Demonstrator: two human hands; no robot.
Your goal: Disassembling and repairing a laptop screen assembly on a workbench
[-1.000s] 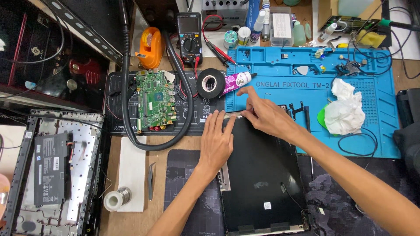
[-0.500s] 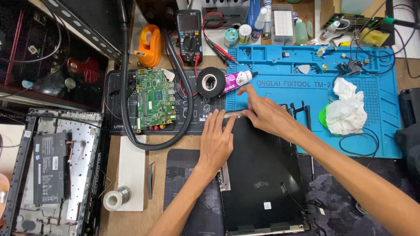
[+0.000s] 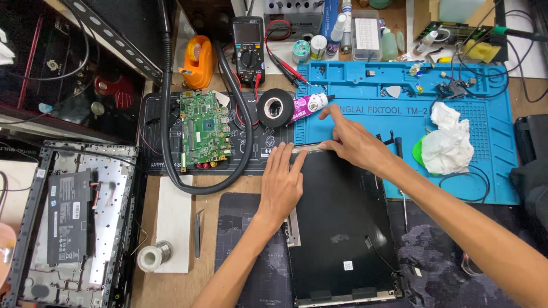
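While the flat black rectangular laptop screen panel [image 3: 342, 228] lies on the bench at six o'clock, the left hand [image 3: 282, 182] presses open-palmed on its top-left corner, fingers spread flat. The right hand [image 3: 354, 142], at one o'clock from it, pinches the panel's top edge with curled fingers. The black tape roll [image 3: 275, 108] sits at twelve, beside a green circuit board [image 3: 204, 130].

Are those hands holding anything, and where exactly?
Both press on the black laptop lid at its top edge: the left hand lies flat on the top-left corner, the right hand pinches the edge strip. Nothing is lifted.
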